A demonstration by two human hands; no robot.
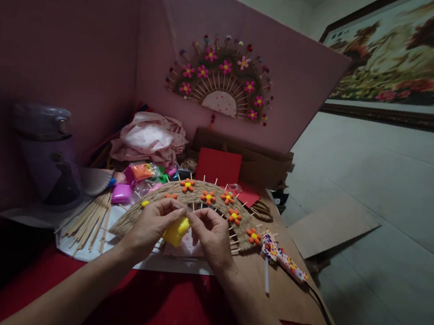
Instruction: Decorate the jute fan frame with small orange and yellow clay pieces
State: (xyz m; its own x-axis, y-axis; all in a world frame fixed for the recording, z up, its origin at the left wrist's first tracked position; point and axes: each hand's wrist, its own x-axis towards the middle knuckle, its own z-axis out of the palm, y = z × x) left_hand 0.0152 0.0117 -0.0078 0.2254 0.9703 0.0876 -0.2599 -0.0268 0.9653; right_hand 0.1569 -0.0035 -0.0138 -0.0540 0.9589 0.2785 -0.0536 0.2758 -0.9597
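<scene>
Sticks (pixel 89 222) lie left of the fan (pixel 192 198), glue gun (pixel 286 260) right, cloth (pixel 153 137) behind

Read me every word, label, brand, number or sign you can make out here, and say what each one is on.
No text can be read here.
Painting: small marks near its upper left corner, too small to tell whether they are writing.
Bottle: dark picture on its side, no readable words.
Packets: too small and blurred to read.
</scene>
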